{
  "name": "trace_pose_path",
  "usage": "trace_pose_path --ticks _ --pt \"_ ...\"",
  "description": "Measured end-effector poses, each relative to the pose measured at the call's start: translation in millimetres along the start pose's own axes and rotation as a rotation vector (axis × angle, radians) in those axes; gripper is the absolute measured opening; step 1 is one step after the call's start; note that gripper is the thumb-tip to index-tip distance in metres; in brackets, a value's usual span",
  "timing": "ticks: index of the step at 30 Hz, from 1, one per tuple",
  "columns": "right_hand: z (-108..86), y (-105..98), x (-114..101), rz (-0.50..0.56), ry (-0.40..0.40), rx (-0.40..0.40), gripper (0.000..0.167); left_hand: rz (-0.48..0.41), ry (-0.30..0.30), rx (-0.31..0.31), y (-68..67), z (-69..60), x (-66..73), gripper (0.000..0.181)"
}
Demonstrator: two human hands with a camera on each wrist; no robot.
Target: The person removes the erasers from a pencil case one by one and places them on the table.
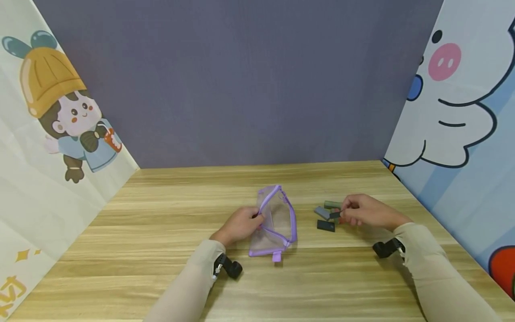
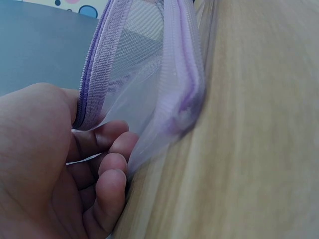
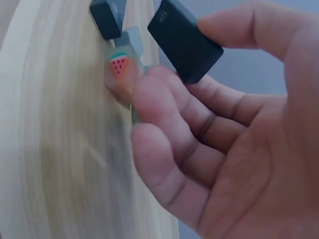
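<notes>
A see-through mesh zipper pouch (image 1: 293, 223) with purple edging lies on the table, its zipped mouth spread apart. My left hand (image 1: 240, 224) pinches the near-left rim of that mouth between thumb and fingers, also seen on the purple zipper edge (image 2: 92, 74) in the left wrist view. Between thumb and fingers of my right hand (image 1: 368, 211) is a small black rectangular block (image 3: 184, 42), held just above several small items. These include a grey block (image 1: 322, 212), another black block (image 1: 326, 225), a green cylinder (image 1: 331, 204) and a piece with a watermelon print (image 3: 118, 65), partly hidden by the fingers.
The wood-grain table (image 1: 181, 197) ends at a dark grey panel (image 1: 241, 85) at the back. Printed cartoon walls (image 1: 120, 152) flank it left and right. A black wrist camera (image 1: 231, 267) sits on each forearm.
</notes>
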State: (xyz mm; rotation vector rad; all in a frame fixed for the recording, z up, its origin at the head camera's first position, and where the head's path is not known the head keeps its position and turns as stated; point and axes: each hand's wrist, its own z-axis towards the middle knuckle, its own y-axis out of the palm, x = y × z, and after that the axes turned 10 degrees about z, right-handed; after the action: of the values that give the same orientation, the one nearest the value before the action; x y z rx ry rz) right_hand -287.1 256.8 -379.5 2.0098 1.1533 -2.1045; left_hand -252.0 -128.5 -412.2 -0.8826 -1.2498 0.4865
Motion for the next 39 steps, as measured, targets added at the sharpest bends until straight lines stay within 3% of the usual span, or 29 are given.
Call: trace_pose_path --ticks 25,39 --pt "-6.6 -8.9 5.5 0.052 0.05 -0.157 0.017 -0.011 -0.006 -0.005 -0.2 0.2 -1.4 0.03" --pt "-6.8 -9.5 9.3 0.056 0.071 -0.147 0.025 -0.026 -0.005 -0.008 0.4 1.2 -2.3 0.029"
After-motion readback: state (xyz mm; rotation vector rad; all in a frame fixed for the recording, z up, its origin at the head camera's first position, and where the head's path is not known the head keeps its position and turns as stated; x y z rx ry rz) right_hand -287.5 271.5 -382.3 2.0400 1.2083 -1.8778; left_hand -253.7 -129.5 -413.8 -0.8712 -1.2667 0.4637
